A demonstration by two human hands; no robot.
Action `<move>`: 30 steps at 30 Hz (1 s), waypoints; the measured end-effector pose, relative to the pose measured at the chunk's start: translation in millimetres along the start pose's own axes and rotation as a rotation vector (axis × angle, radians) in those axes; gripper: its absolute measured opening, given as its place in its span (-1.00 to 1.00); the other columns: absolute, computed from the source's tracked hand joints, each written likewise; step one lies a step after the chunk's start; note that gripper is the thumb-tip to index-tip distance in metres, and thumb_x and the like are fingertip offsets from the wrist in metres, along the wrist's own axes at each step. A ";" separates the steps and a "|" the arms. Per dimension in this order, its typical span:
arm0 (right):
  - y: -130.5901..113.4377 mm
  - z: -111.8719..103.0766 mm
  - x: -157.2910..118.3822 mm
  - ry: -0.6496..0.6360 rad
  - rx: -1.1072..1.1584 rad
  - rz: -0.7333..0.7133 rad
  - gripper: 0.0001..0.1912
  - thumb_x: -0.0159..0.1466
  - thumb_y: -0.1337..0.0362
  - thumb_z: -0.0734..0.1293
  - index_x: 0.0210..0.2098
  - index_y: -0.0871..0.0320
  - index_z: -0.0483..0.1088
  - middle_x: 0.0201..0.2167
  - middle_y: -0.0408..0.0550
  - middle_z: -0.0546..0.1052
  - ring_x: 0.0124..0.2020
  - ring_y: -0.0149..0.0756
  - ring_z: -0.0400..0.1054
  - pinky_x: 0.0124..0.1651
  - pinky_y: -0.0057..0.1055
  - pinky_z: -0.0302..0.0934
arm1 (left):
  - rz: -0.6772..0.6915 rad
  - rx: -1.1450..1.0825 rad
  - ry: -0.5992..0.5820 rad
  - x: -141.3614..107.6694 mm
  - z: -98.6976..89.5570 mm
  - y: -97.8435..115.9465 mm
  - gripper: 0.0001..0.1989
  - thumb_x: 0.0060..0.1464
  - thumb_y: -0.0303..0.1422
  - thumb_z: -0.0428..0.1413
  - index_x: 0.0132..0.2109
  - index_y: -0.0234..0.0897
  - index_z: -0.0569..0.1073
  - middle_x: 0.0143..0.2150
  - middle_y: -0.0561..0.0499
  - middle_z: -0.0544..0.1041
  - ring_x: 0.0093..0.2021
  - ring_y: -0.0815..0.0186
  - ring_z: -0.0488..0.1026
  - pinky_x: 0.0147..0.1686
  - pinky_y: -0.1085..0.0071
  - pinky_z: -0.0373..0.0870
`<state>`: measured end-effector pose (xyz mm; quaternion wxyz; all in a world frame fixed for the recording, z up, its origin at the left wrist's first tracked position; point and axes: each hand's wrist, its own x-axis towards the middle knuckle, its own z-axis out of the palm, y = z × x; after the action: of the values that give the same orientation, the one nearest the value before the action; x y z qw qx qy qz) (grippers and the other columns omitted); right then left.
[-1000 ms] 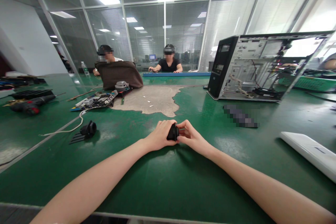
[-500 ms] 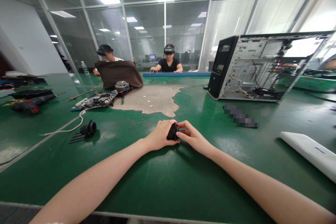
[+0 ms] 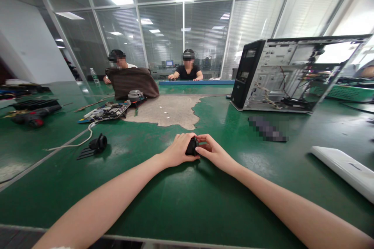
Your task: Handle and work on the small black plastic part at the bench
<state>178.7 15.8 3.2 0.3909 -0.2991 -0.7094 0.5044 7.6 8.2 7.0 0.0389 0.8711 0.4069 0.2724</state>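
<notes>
A small black part (image 3: 191, 146) is held between both hands, low over the green table (image 3: 163, 206) in the middle of the view. My left hand (image 3: 179, 149) wraps round its left side, with the thumb along the near edge. From the right, my right hand (image 3: 210, 149) grips it with thumb and fingertips. To the left lies another black plastic piece (image 3: 98, 144) with a round end and flat prongs. The fingers hide much of the held part.
An open computer case (image 3: 280, 74) stands at the back right, a white box (image 3: 347, 169) at the right. A circuit board (image 3: 106, 113), a brown cloth-like cover (image 3: 128, 81) and a black-and-red tool (image 3: 36, 116) lie left. Two people sit across the table.
</notes>
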 end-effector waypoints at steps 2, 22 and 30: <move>-0.4 -0.2 -0.7 -0.023 0.014 0.012 -0.71 0.10 0.23 0.28 -0.21 0.12 0.15 -0.22 -0.08 0.31 -0.26 -0.36 0.31 -0.20 -0.32 0.23 | -0.007 -0.002 -0.005 0.1 -0.4 0.3 -0.43 -0.13 -0.19 0.14 0.01 -0.23 0.10 -0.10 -0.06 0.33 -0.10 0.16 0.27 -0.13 0.25 0.14; 0.0 -1.0 -1.2 -0.059 0.063 -0.003 -0.72 0.09 0.27 0.29 -0.24 0.12 0.14 -0.22 -0.09 0.30 -0.23 -0.36 0.30 -0.14 -0.31 0.20 | -0.005 -0.004 -0.007 0.1 -0.7 0.8 -0.43 -0.13 -0.21 0.15 0.00 -0.23 0.10 -0.10 -0.06 0.33 -0.11 0.17 0.27 -0.13 0.25 0.13; -4.3 0.9 -2.8 -0.043 0.060 -0.015 -0.79 0.12 0.21 0.27 -0.33 0.11 0.13 -0.34 -0.17 0.31 -0.34 -0.42 0.30 -0.27 -0.40 0.21 | -0.022 0.002 -0.002 -0.8 0.4 0.0 -0.41 -0.14 -0.19 0.15 0.00 -0.24 0.10 -0.10 -0.07 0.32 -0.10 0.16 0.26 -0.12 0.24 0.13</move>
<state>179.2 11.7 6.4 0.3882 -0.2710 -0.7044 0.5289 7.4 7.7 6.3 0.0416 0.8669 0.4165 0.2706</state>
